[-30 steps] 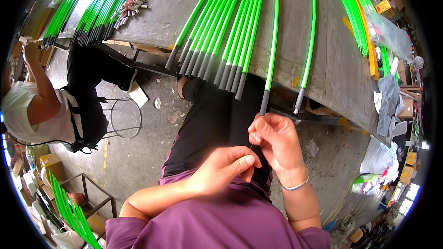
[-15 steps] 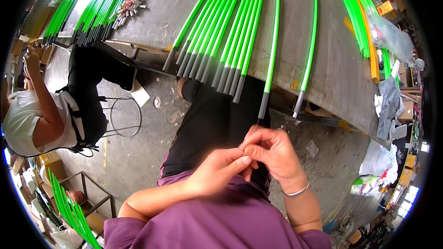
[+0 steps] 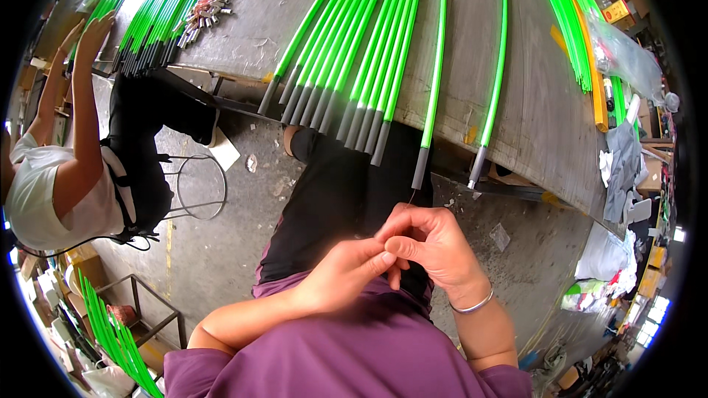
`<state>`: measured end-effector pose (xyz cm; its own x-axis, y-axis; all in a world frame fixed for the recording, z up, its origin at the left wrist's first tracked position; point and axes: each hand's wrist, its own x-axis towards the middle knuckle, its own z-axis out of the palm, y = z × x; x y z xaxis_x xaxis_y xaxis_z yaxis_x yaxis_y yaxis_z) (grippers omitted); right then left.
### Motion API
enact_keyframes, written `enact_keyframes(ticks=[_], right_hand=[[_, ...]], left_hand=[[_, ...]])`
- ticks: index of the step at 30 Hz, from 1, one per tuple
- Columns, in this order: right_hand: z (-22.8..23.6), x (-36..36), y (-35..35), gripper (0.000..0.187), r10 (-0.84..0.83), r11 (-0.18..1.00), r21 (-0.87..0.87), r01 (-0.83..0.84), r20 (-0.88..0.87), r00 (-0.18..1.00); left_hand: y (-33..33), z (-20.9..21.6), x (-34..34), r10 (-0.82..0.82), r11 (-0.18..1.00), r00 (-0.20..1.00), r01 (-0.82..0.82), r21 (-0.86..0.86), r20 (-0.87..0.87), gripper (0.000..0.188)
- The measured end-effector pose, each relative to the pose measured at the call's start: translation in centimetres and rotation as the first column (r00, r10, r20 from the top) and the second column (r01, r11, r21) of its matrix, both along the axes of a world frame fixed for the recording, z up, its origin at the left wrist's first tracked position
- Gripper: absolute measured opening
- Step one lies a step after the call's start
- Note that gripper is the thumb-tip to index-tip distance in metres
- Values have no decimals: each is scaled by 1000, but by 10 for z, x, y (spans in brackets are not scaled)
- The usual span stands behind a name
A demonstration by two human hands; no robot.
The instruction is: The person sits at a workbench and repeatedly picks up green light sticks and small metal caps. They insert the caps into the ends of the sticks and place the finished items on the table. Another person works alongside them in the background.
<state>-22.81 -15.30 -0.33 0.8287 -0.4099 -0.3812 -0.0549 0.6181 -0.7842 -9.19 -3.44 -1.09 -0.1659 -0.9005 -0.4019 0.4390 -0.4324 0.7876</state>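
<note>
My left hand (image 3: pixel 345 271) and my right hand (image 3: pixel 436 249) meet over my lap, thumbs and fingertips pinched together. A thin cord (image 3: pixel 412 196) runs from the dark grey end of a green rod (image 3: pixel 428 135) down to my right fingers, which are closed on it. Whatever my left fingertips pinch is too small and covered to make out. To the right of that rod lies a single green rod (image 3: pixel 493 103) with a lighter grey, silver-tipped end. On the left, several green rods (image 3: pixel 359 51) with dark grey ends fan out past the table edge.
The grey table (image 3: pixel 472 51) spans the far side. Small metal tubes with red threads (image 3: pixel 204 13) lie at the back left, near more green rods (image 3: pixel 158 11). A co-worker (image 3: pixel 70 177) is at the left beside a round-framed stool (image 3: pixel 200 186). More green rods (image 3: pixel 564 26) lie right.
My hands stay close together, with only slight finger movement around the cord. The co-worker's arms have risen toward the rods at the back left. The rods before me look nearly unmoved.
</note>
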Motion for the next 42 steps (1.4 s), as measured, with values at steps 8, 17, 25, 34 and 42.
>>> enact_keyframes(ticks=[8,17,25,34,42], right_hand=[[-1,0,2,9,-59,997,39,60,-30,998],[-2,-2,4,9,-60,998,-6,59,-25,998],[-4,3,1,15,-115,993,0,115,-36,993],[-6,3,2,9,-162,987,13,163,-28,986],[1,10,-9,9,-222,974,36,222,13,975]], left_hand=[[-3,4,3,-46,999,998,45,-20,-31,28],[0,3,1,-40,999,999,40,-19,-23,26],[0,-1,1,-37,999,999,37,1,-13,26],[-3,-3,3,-16,999,981,24,43,-191,27],[-7,0,3,23,999,980,-15,42,-200,32]])
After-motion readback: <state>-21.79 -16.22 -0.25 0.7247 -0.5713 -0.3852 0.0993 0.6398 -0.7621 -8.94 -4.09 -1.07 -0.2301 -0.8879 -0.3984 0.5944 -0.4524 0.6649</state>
